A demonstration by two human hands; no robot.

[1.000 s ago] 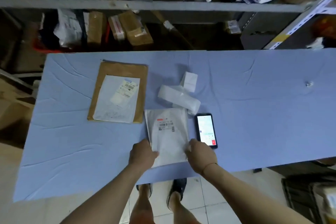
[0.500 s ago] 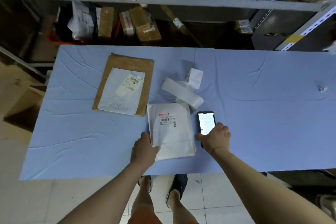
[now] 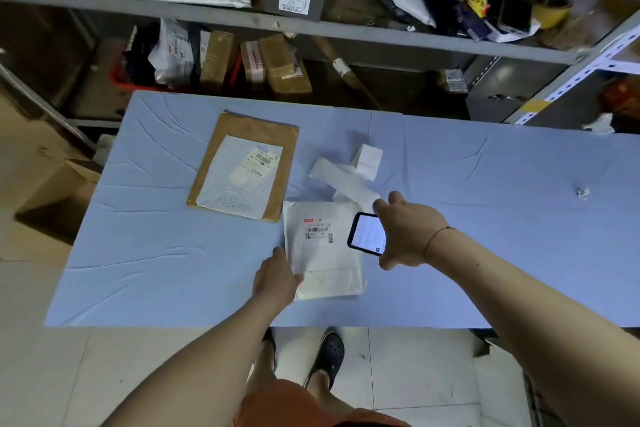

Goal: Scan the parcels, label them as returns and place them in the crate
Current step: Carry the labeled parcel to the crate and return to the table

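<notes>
A white parcel (image 3: 322, 253) with a barcode label lies on the blue table (image 3: 173, 270) near the front edge. My left hand (image 3: 277, 282) rests on its lower left corner and holds it down. My right hand (image 3: 408, 230) grips a black phone (image 3: 367, 234) with a lit screen, raised over the parcel's right edge. A brown envelope (image 3: 242, 166) with a white labelled parcel on it lies to the left. A strip of white labels (image 3: 346, 180) lies behind the parcel.
Grey shelves (image 3: 311, 28) packed with boxes and bags stand behind the table. Cardboard boxes (image 3: 41, 177) sit on the floor at the left. A small crumpled scrap (image 3: 583, 192) lies on the table at the right. My feet (image 3: 329, 354) show below the table edge.
My right hand left the parcel, took the phone off the table and lifted it over the parcel's right side. My left hand stayed on the parcel's corner.
</notes>
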